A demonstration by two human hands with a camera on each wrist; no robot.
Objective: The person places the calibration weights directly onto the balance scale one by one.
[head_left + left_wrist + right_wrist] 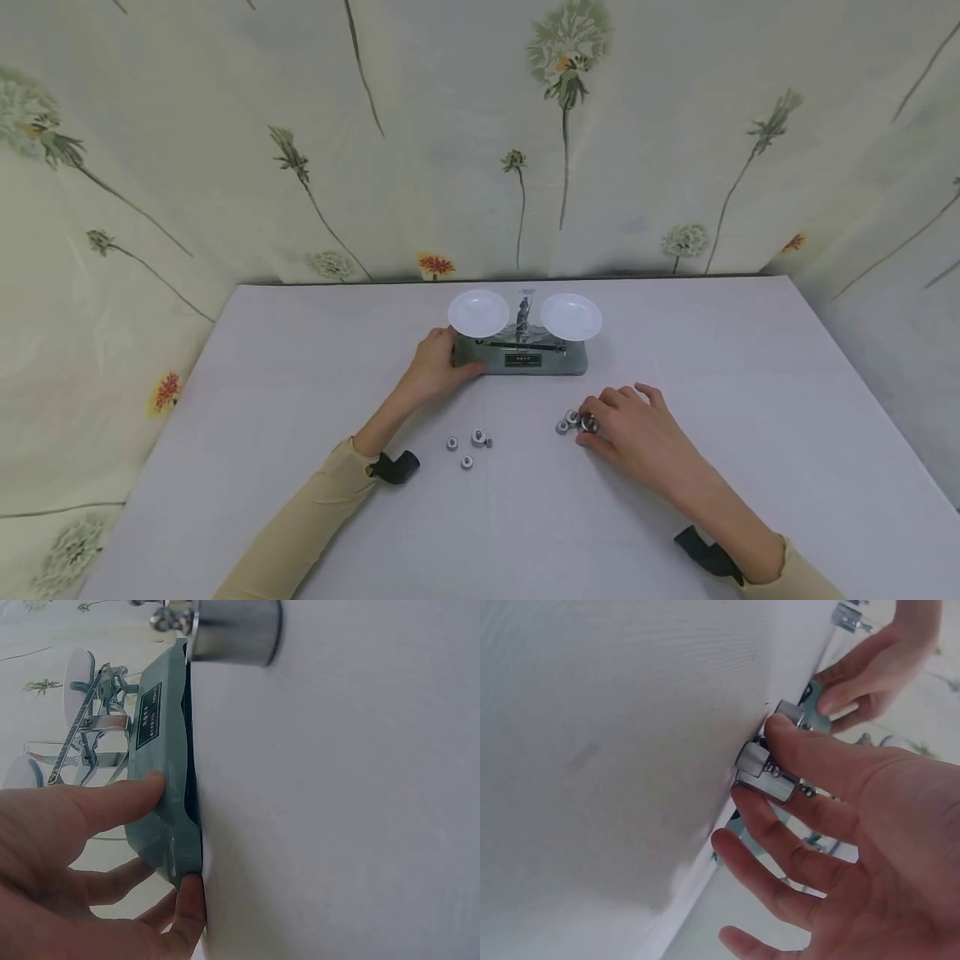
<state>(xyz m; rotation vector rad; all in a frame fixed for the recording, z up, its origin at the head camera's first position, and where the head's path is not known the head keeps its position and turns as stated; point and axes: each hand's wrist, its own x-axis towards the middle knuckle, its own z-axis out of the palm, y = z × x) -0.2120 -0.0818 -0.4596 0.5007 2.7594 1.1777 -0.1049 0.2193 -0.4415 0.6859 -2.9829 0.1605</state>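
Observation:
A green balance scale (517, 358) with two white pans (478, 313) stands toward the table's far side. My left hand (435, 367) grips the left end of its base, thumb (124, 799) on the front and fingers round the end. In front of the scale's right side, my right hand (637, 433) holds a shiny metal weight (590, 423) between thumb and fingers. Smaller weights (572, 417) stand right beside it; the right wrist view shows them crowded between the thumb (810, 750) and fingers. Whether the held weight touches the table, I cannot tell.
Several more metal weights (478, 437) stand on the white table (525, 525) between my forearms, closer to the left one. A flower-printed cloth (450, 167) hangs behind the table's far edge. Each wrist wears a black mount (397, 468).

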